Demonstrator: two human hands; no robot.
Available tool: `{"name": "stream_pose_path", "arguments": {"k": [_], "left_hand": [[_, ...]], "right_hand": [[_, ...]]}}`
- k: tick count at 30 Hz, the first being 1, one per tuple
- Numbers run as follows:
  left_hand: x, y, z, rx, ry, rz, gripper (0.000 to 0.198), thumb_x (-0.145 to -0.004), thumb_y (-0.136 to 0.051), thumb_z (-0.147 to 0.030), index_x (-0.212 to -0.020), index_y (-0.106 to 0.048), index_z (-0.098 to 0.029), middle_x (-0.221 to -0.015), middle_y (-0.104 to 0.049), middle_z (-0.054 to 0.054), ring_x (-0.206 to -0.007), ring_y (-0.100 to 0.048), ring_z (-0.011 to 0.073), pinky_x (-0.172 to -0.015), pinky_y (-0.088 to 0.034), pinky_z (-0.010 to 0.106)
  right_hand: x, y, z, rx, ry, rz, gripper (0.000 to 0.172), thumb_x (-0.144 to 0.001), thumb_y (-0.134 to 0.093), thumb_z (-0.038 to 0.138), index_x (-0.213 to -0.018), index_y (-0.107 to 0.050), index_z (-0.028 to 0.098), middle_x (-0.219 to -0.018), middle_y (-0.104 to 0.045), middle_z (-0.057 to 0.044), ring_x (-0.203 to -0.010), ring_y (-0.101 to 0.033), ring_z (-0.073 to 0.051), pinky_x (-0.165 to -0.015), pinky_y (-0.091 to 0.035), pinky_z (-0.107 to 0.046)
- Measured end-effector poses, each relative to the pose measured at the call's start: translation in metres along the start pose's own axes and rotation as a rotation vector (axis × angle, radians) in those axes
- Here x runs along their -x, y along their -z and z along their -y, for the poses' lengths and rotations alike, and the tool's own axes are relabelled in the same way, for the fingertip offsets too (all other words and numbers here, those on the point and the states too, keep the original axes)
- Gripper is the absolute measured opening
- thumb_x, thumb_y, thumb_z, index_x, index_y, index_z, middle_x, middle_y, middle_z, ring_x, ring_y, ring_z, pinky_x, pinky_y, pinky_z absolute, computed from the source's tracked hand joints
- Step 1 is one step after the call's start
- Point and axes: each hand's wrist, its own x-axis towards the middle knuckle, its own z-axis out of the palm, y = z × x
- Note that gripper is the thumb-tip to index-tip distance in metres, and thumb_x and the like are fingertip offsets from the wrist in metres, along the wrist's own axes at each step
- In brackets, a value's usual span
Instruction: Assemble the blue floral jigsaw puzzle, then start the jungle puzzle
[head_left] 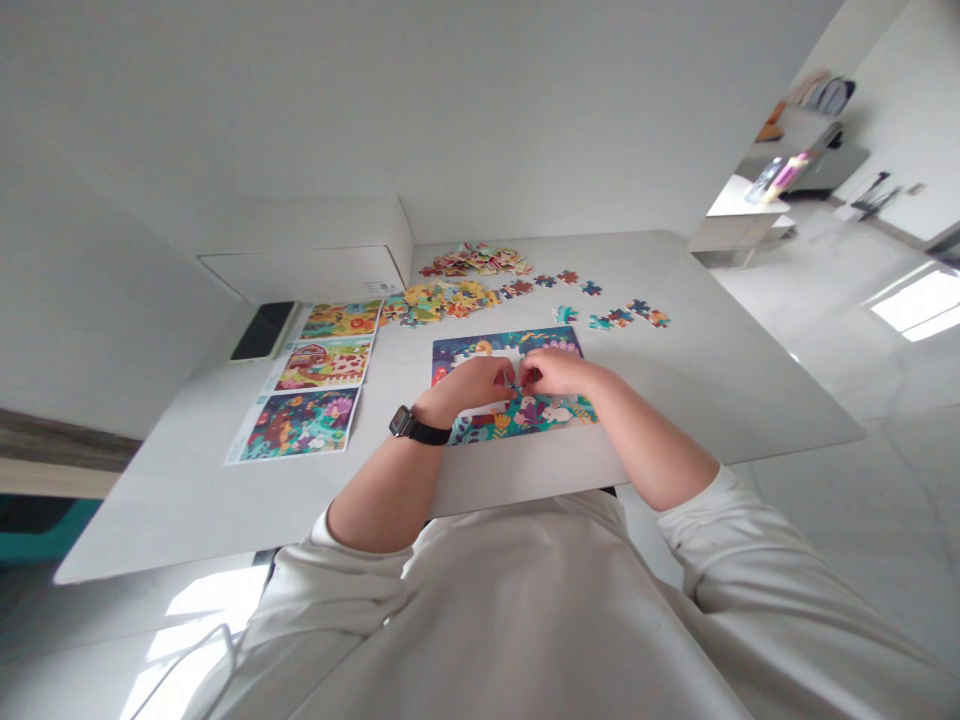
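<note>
A partly filled jigsaw puzzle lies before me, its border and lower part in place and a pale gap in its middle. Over the gap's left side, my left hand is closed, fingers curled down, with a black watch on the wrist. My right hand meets it from the other side, thumb and fingers pinched close to the left fingertips. Whatever lies between the fingers of either hand is too small and hidden to name. Loose puzzle pieces lie just beyond the puzzle.
Yellow puzzle pieces and a reddish heap of pieces sit farther back. More pieces are scattered at right. On the left are a picture sheet, a phone and a white box against the wall.
</note>
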Motion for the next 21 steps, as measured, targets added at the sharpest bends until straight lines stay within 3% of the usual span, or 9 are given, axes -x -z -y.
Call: {"name": "stream_pose_path", "arguments": {"k": [5,12,21], "left_hand": [[0.001,0.002,-0.004,-0.012,0.010,0.014,0.028,-0.086,-0.075,-0.039,-0.109,-0.075,-0.023,-0.098,-0.078,0.005,-0.088,-0.071,0.0239,-0.075,-0.047,0.032],[-0.001,0.001,-0.004,0.016,0.042,0.015,0.030,-0.083,-0.077,-0.038,-0.108,-0.074,-0.022,-0.095,-0.076,0.004,-0.087,-0.071,0.0238,-0.074,-0.046,0.032],[-0.006,-0.001,0.008,0.119,0.066,0.018,0.032,-0.079,-0.077,-0.039,-0.106,-0.070,-0.023,-0.087,-0.073,0.001,-0.081,-0.069,0.0220,-0.071,-0.048,0.031]], "right_hand": [[0.001,0.001,-0.001,0.009,-0.003,0.027,0.011,-0.089,-0.081,0.020,-0.100,-0.083,0.021,-0.104,-0.081,-0.007,-0.093,-0.072,-0.020,-0.078,-0.046,-0.025],[0.005,0.005,0.010,0.121,-0.032,0.062,0.032,-0.082,-0.090,0.031,-0.111,-0.080,0.021,-0.118,-0.077,-0.010,-0.103,-0.071,-0.025,-0.079,-0.046,-0.028],[0.001,0.003,0.004,0.032,-0.023,0.047,0.036,-0.079,-0.093,0.026,-0.110,-0.077,0.020,-0.112,-0.077,-0.008,-0.097,-0.070,-0.022,-0.076,-0.045,-0.027]]}}
